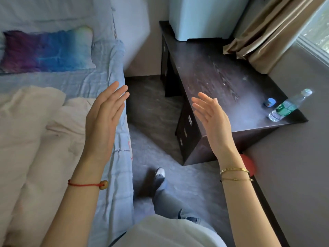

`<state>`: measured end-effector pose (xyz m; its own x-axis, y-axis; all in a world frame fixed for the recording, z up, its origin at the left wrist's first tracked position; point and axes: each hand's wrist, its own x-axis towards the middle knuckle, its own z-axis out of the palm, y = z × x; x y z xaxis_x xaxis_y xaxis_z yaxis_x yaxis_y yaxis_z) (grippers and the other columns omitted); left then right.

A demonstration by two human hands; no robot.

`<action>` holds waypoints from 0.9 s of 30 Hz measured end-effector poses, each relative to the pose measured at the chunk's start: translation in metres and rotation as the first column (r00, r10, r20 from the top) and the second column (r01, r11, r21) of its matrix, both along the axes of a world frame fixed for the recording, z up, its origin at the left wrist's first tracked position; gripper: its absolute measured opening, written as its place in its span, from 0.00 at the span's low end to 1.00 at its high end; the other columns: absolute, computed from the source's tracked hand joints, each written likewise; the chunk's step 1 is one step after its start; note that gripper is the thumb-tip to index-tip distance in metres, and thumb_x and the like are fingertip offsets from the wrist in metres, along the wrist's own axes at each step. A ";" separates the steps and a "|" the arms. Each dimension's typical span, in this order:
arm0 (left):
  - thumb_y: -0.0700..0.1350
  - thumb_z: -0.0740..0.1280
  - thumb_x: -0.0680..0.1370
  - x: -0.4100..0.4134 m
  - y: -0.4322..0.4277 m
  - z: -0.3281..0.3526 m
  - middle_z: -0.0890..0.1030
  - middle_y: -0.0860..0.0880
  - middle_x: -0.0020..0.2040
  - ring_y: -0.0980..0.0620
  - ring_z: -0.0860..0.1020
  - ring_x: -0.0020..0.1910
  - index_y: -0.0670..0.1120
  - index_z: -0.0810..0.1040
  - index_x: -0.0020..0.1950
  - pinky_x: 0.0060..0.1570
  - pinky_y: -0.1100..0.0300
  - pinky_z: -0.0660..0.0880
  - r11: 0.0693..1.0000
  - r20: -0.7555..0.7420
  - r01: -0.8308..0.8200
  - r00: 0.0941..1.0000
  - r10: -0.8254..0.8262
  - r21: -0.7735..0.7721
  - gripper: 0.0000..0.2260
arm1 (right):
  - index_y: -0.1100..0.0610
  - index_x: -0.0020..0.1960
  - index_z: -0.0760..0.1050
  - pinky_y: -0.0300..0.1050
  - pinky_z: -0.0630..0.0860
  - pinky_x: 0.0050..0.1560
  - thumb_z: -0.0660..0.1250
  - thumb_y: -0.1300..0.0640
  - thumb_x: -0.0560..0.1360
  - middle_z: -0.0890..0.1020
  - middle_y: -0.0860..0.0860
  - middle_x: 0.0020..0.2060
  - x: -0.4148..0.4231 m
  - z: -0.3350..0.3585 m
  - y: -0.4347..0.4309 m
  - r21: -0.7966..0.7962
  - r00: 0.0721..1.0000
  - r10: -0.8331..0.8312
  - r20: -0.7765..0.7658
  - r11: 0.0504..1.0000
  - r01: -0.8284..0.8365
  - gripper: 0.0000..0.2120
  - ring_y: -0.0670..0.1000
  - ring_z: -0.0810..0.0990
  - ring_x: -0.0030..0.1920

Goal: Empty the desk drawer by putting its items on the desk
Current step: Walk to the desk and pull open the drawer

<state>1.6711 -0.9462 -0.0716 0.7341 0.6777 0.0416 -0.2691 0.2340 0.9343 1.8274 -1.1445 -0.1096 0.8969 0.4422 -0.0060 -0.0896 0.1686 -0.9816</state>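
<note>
A dark wooden desk stands ahead on the right, its shut drawers with small metal handles facing the bed. My left hand is raised flat over the bed's edge, fingers apart and empty. My right hand is held up flat in front of the desk's near corner, also empty. The palms face each other and neither hand touches the desk. On the desk's right end lie a clear plastic water bottle with a green label and a small blue-capped container.
A bed with a light blue sheet, a cream duvet and a blue-purple pillow fills the left. A white appliance stands at the desk's far end, beside a tan curtain. A grey floor strip separates bed and desk.
</note>
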 end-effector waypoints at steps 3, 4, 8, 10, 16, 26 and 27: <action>0.43 0.55 0.84 0.054 0.030 -0.004 0.82 0.52 0.65 0.57 0.79 0.66 0.52 0.76 0.64 0.69 0.58 0.71 0.999 -0.003 0.036 0.999 -0.036 0.010 0.14 | 0.57 0.71 0.70 0.46 0.70 0.71 0.47 0.48 0.84 0.80 0.52 0.63 0.047 -0.006 0.028 -0.015 1.000 -0.011 0.016 1.000 0.011 0.24 0.49 0.77 0.66; 0.43 0.55 0.84 0.073 0.040 -0.005 0.82 0.52 0.65 0.57 0.79 0.66 0.52 0.76 0.65 0.69 0.58 0.71 0.999 -0.004 0.050 0.999 -0.050 0.012 0.14 | 0.57 0.71 0.70 0.47 0.69 0.71 0.47 0.48 0.84 0.80 0.52 0.64 0.064 -0.005 0.037 -0.014 1.000 -0.018 0.020 1.000 0.018 0.24 0.49 0.77 0.66; 0.43 0.55 0.84 0.151 0.080 0.001 0.82 0.52 0.64 0.57 0.79 0.66 0.52 0.76 0.65 0.70 0.57 0.70 0.994 0.007 0.106 0.994 -0.106 0.010 0.14 | 0.58 0.71 0.70 0.49 0.68 0.72 0.47 0.49 0.84 0.79 0.54 0.65 0.129 0.001 0.070 -0.019 0.996 -0.087 0.001 0.996 0.087 0.24 0.50 0.77 0.66; 0.43 0.55 0.84 0.188 0.098 0.004 0.82 0.52 0.65 0.56 0.79 0.66 0.51 0.75 0.66 0.71 0.57 0.70 0.991 0.007 0.136 0.991 -0.136 0.014 0.14 | 0.58 0.71 0.70 0.49 0.68 0.72 0.47 0.49 0.84 0.79 0.54 0.65 0.159 0.003 0.083 -0.027 0.994 -0.112 0.008 0.993 0.112 0.23 0.50 0.77 0.66; 0.44 0.55 0.85 0.288 0.133 0.005 0.81 0.51 0.67 0.54 0.78 0.68 0.49 0.74 0.69 0.73 0.54 0.68 0.958 0.007 0.287 0.958 -0.287 0.004 0.15 | 0.57 0.70 0.72 0.47 0.69 0.71 0.49 0.48 0.84 0.80 0.51 0.64 0.223 0.007 0.104 -0.048 0.969 -0.248 -0.004 0.968 0.248 0.23 0.49 0.78 0.65; 0.45 0.56 0.84 0.441 0.162 -0.006 0.80 0.48 0.67 0.53 0.78 0.68 0.46 0.72 0.71 0.72 0.52 0.69 0.785 -0.019 0.619 0.785 -0.620 -0.025 0.17 | 0.54 0.68 0.74 0.51 0.70 0.70 0.50 0.47 0.83 0.80 0.53 0.64 0.278 -0.004 0.127 -0.050 0.813 -0.582 -0.036 0.813 0.580 0.21 0.50 0.78 0.66; 0.45 0.57 0.83 0.454 0.164 -0.006 0.80 0.49 0.67 0.53 0.78 0.68 0.47 0.72 0.71 0.72 0.52 0.69 0.757 -0.024 0.653 0.757 -0.654 -0.021 0.17 | 0.54 0.68 0.74 0.51 0.70 0.70 0.50 0.48 0.83 0.80 0.53 0.64 0.282 -0.006 0.131 -0.045 0.786 -0.617 -0.037 0.787 0.615 0.21 0.50 0.78 0.65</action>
<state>2.1256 -0.7823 -0.0776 0.9994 0.0332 0.0094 -0.0205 0.3533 0.9353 2.1089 -1.0132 -0.1152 0.9769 -0.2051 -0.0597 -0.0233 0.1755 -0.9842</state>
